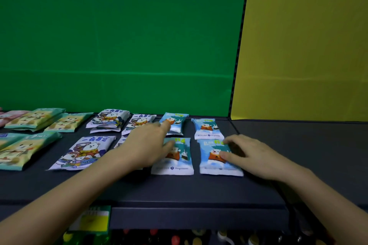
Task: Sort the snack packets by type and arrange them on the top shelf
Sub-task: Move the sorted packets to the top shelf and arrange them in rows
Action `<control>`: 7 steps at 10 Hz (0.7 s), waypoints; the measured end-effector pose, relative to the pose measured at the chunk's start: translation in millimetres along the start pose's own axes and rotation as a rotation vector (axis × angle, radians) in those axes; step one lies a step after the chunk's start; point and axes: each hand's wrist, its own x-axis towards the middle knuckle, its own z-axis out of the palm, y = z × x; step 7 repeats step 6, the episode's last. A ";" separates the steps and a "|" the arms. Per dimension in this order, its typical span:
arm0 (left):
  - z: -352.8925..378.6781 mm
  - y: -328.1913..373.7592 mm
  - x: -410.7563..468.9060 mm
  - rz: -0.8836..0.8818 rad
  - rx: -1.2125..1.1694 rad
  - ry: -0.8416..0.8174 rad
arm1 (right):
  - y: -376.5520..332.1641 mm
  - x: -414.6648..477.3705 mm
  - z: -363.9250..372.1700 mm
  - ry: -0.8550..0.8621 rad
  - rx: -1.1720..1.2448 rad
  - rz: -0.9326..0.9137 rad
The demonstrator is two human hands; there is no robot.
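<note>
Hands both down on the blue group, right-centre of the top shelf (199, 191).

Left hand (147, 143): fingers straight and loosely spread, nothing gripped. Index tip touches the near edge of the back-left blue packet (176, 123). Thumb lies on the upper left of the front-left blue packet (177, 160). Palm covers most of a white-navy packet (120, 141) just left of the blue ones.

Right hand (253, 153): fingers lightly bent, resting on top of the front-right blue packet (214, 157). Fingertips sit on its upper right corner, thumb on the middle of its face; the packet lies flat on the shelf. Reads as pressing rather than pinching, but whether any finger hooks under the right edge I can't tell.

Back-right blue packet (208, 128): no hand on it, directly behind the front-right one with a narrow gap between them. The four blue packets form a two-by-two block, all flat, none overlapping.

Other groups:
- white-navy: two at the back (108, 120) (139, 122), one in front (85, 153)
- green packets (33, 119) further left, some stacked
- pink packet (10, 116) at the far left edge, cut off

Behind: green backdrop (119, 36), yellow backdrop (308, 45) to the right. Price label (95, 219) on the shelf's front edge. Items below it too blurred to identify.
</note>
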 end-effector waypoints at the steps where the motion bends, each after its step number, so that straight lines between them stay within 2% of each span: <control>1: 6.8 -0.4 -9.3 0.160 -0.073 -0.107 | 2.4 -0.7 9.2 -0.007 0.077 -0.112; 2: 11.5 -0.6 -14.6 0.206 -0.054 -0.186 | 2.8 2.0 13.7 -0.030 0.090 -0.114; 4: 13.8 -1.9 -10.6 0.194 0.033 -0.146 | -8.2 -0.6 16.2 0.043 -0.016 -0.065; 5: 14.3 -4.0 -10.3 0.198 0.013 -0.165 | -15.9 -1.2 17.0 0.025 -0.046 -0.055; 6: 10.3 -15.0 -17.4 0.196 -0.106 -0.018 | -18.5 -4.1 5.9 0.081 -0.117 -0.042; 7: 10.3 -15.0 -17.4 0.196 -0.106 -0.018 | -18.5 -4.1 5.9 0.081 -0.117 -0.042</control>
